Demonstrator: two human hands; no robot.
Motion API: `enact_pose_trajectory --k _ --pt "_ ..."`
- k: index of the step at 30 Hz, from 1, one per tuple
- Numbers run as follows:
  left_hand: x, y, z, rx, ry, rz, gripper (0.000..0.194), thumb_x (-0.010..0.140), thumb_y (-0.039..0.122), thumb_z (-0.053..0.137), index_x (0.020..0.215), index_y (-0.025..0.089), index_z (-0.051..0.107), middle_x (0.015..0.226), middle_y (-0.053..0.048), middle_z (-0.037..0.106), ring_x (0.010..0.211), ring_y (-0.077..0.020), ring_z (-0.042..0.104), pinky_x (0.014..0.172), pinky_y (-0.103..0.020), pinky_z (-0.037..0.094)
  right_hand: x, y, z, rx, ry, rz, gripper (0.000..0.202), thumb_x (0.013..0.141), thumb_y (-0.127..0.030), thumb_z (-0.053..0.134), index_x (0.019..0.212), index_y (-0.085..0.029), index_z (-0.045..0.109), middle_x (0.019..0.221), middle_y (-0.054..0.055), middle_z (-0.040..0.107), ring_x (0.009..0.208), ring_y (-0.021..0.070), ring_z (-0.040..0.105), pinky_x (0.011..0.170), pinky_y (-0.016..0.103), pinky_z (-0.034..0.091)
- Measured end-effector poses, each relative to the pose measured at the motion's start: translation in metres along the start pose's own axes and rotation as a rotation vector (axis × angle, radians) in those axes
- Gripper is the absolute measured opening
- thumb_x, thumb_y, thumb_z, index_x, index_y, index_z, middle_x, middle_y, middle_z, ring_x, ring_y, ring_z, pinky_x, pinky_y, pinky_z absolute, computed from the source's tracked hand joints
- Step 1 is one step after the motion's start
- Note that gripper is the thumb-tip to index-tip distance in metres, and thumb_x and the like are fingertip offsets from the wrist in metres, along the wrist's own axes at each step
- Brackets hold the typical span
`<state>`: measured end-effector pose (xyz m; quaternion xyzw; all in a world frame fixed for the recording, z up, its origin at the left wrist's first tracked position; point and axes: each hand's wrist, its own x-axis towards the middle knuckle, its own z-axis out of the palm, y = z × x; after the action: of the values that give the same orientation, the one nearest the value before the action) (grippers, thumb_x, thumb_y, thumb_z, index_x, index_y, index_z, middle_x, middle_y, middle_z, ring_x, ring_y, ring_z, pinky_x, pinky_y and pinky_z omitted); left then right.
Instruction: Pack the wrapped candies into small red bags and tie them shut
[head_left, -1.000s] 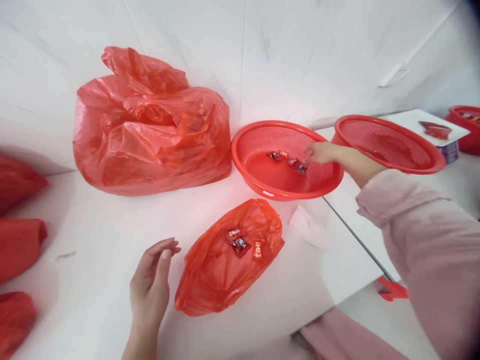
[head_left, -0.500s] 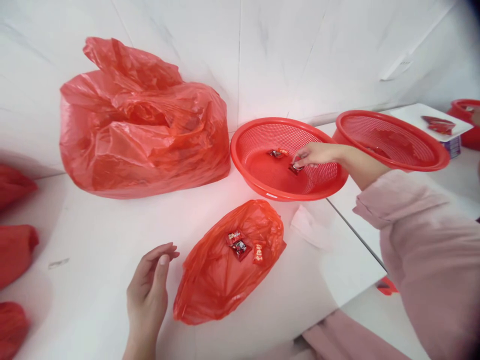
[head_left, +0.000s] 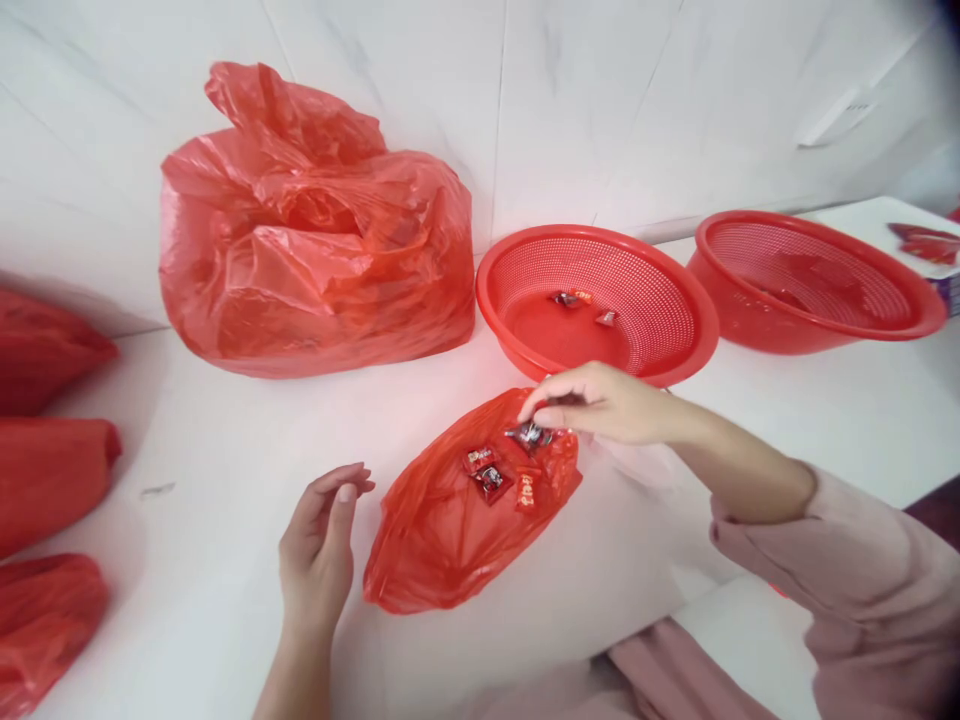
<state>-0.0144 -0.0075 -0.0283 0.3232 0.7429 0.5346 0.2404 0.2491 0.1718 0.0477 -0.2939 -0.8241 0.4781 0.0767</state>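
Observation:
Over the far end of an opened red plastic bag (head_left: 442,545), my right hand (head_left: 600,405) pinches a small wrapped candy (head_left: 531,435) in a dark, shiny wrapper. Several candies lie inside that bag, among them a dark red packet (head_left: 490,482) and a red packet (head_left: 527,490) with pale lettering. My left hand (head_left: 319,545) hovers just left of the bag, fingers slightly curled and apart from the thumb, holding nothing. Behind the bag stands a red mesh basket (head_left: 555,345) with a few wrapped candies (head_left: 576,298) at its bottom.
A large, bulging red plastic bag (head_left: 315,270) stands against the tiled wall. Right of the near basket is a second red basket (head_left: 810,325). Several red bags (head_left: 52,480) line the left edge of the white table. A white tissue (head_left: 637,465) lies beneath my right forearm.
My right hand has moved out of the near basket, toward me, carrying a candy over the small bag. My left hand keeps its pose. The whole view has shifted slightly.

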Motion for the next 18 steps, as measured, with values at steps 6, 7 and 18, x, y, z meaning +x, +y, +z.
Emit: enact_pose_trajectory --k 6,7,18 --pt "0.001 -0.003 0.0 -0.031 -0.014 0.021 0.032 0.086 0.052 0.058 0.099 0.024 0.065 0.1 -0.004 0.067 0.09 -0.022 0.064 0.092 -0.043 0.048 0.005 0.002 0.019 -0.26 0.066 0.0 0.031 0.094 -0.028 0.048 0.117 -0.023 0.069 0.116 0.006 0.07 0.101 0.0197 0.065 0.09 0.035 0.047" --pt "0.001 -0.004 0.0 -0.034 -0.013 0.02 0.032 0.085 0.052 0.059 0.099 0.024 0.065 0.1 -0.004 0.067 0.09 -0.022 0.064 0.092 -0.044 0.048 0.005 -0.001 0.01 -0.258 0.128 -0.005 0.032 0.094 -0.03 0.049 0.119 -0.023 0.067 0.115 0.006 0.07 0.1 0.0196 0.065 0.089 0.035 0.048" --pt "0.002 -0.002 -0.001 0.013 -0.013 -0.004 0.033 0.086 0.052 0.056 0.101 0.023 0.064 0.102 -0.005 0.067 0.091 -0.0224 0.065 0.093 -0.043 0.049 0.038 0.097 -0.149 -0.584 0.261 0.535 0.05 0.078 -0.019 0.071 0.127 -0.016 0.061 0.11 0.014 0.069 0.102 0.031 0.064 0.089 0.042 0.048"
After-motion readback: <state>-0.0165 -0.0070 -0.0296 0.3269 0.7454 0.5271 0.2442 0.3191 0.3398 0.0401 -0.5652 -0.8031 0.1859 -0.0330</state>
